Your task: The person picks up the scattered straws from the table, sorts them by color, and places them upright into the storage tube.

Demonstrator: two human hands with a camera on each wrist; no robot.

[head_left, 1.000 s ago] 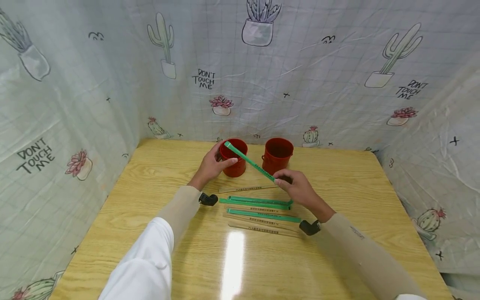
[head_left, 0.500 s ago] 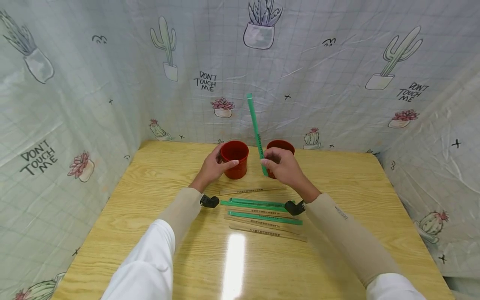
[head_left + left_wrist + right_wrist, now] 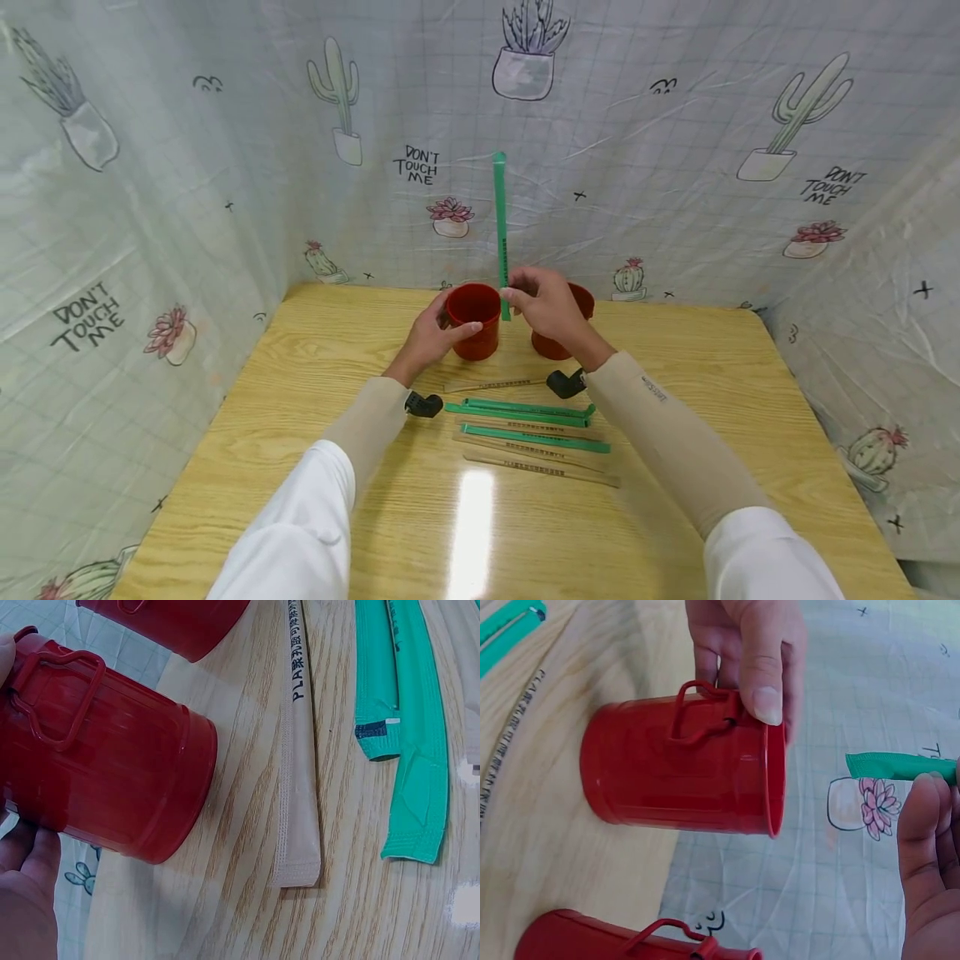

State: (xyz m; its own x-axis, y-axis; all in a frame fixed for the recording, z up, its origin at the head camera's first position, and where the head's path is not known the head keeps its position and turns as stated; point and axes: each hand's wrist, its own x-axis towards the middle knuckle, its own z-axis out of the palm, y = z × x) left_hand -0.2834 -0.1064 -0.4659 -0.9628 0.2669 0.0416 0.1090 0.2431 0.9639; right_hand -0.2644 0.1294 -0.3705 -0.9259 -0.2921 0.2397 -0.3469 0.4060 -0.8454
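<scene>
My left hand (image 3: 429,340) holds the left red bucket (image 3: 478,340) by its side, thumb at the rim. In the right wrist view that thumb (image 3: 766,703) lies over the lip, just above the bucket's small wire handle (image 3: 681,714). Between thumb and fingers, my right hand (image 3: 553,307) pinches a straw in a green wrapper (image 3: 501,200) near its lower end. The straw stands nearly upright, its bottom end beside the left bucket's right rim. A second red bucket (image 3: 550,345) stands to the right, partly hidden behind my right hand.
Several wrapped straws lie crosswise on the wooden table (image 3: 360,500): green ones (image 3: 536,438) and beige ones (image 3: 540,468). One beige straw (image 3: 301,787) lies nearest the buckets. A cactus-print cloth (image 3: 637,217) hangs behind and on both sides.
My right hand has moved left and away from me, toward the left bucket, turning the green straw from slanted to nearly upright. My left hand stays on its bucket.
</scene>
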